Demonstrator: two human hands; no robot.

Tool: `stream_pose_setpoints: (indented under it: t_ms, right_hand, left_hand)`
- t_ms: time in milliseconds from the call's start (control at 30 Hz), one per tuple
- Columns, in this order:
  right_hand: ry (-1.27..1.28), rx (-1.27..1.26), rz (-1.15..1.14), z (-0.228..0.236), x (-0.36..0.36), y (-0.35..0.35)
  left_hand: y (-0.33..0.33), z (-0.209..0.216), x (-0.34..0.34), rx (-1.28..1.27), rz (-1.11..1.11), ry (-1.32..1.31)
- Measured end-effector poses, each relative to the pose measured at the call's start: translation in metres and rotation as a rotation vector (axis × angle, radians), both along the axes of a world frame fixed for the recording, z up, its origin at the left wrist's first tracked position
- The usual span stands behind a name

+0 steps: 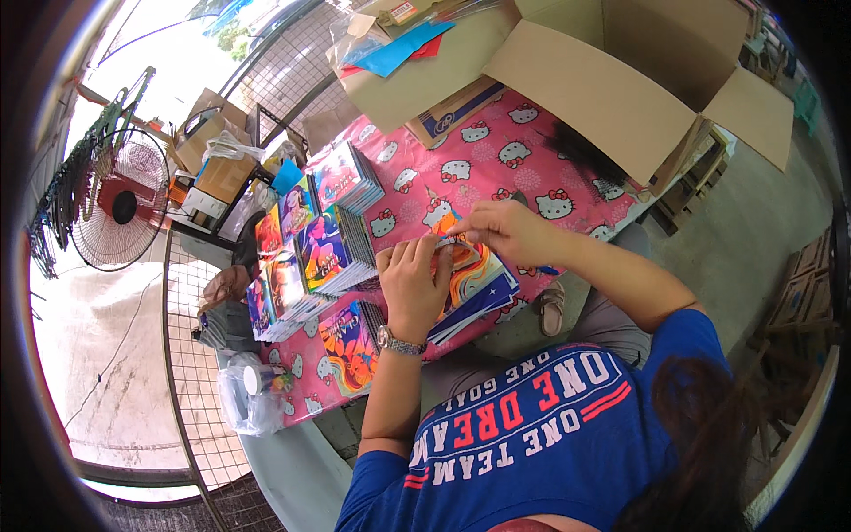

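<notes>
On the table near my body lies a loose pile of colourful printed covers (483, 288), with orange swirls on top and blue sheets fanned out below. My left hand (412, 279), with a metal watch on its wrist, is closed over the left edge of a bright notebook (463, 255) on this pile. Along the notebook's far edge, my right hand (503, 229) pinches with bent fingers, close to the left fingertips. What lies between those fingertips is too small to make out. A short stack of notebooks (352, 344) stands left of my left wrist.
Several stacks of colourful notebooks (321, 253) fill the table's left side. A pink patterned tablecloth (483, 158) covers the table. Large open cardboard boxes (589, 97) stand at the far side. A fan (120, 204) is beyond the left edge, and a plastic bag (248, 403) hangs at the near-left corner.
</notes>
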State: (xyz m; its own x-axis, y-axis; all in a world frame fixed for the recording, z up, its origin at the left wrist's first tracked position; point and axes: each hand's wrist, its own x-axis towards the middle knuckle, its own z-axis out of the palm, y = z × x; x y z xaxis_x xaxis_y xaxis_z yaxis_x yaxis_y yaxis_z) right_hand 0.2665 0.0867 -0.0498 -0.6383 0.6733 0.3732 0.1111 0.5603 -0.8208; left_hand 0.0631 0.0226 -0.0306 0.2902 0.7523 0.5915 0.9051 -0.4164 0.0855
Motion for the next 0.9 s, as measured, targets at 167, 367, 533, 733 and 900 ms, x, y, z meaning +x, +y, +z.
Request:
stream_pose_setpoints:
  t_ms: [167,367,533,733,900]
  right_hand:
    - [-0.035,0.09,0.078,0.014,0.01,0.011]
    - [-0.098,0.402,-0.128,0.027,-0.004,0.0]
    - [-0.011,-0.629,0.01,-0.009,-0.009,0.059]
    - [-0.75,0.269,-0.72,-0.185,-0.029,0.091]
    - [-0.388,-0.136,-0.229,-0.073,-0.022,0.109]
  left_hand:
    - [-0.002,0.007,0.005,-0.079,-0.021,0.033]
    - [-0.002,0.008,0.002,-0.11,-0.079,0.083]
    - [-0.003,0.007,-0.002,-0.131,-0.116,0.032]
    - [-0.015,-0.003,-0.014,-0.15,-0.051,-0.009]
    - [-0.029,-0.024,-0.006,-0.005,0.366,-0.091]
